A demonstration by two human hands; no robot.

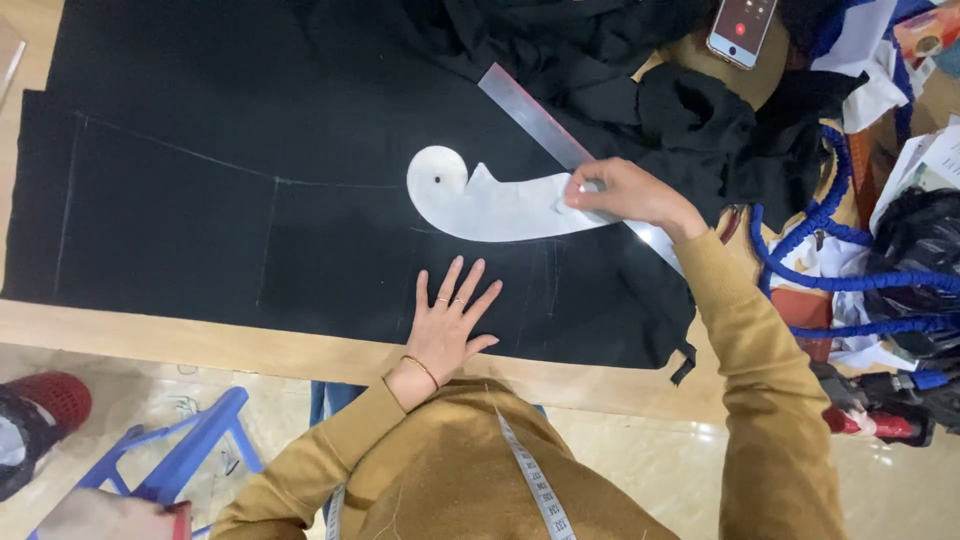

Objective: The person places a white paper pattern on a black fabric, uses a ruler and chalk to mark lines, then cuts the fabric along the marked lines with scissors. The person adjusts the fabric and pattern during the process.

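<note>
Hidden: we cannot tell what our right hand (625, 195) pinches — fingertips closed over the tail of the white curve template (480, 205).
Ruler: the metal ruler (540, 118) passes under that hand.
Left hand: our left hand (452, 320) lies flat, fingers spread, on the black fabric (200, 230) — just below the template.
Room: bare cloth leftward; table edge (150, 340) near.

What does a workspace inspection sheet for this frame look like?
Surface: wooden table, mostly covered by black fabric bearing chalk lines.
Job's things: white curved template lying on the fabric; metal ruler beside it.
Clutter: bunched black cloth, phone, papers.
Hands: left hand flat on fabric, fingers spread; right hand pressing on the template's end.
Cables: blue cord coiled at right.
Surroundings: blue stool, tiled floor, measuring tape around the neck.
</note>
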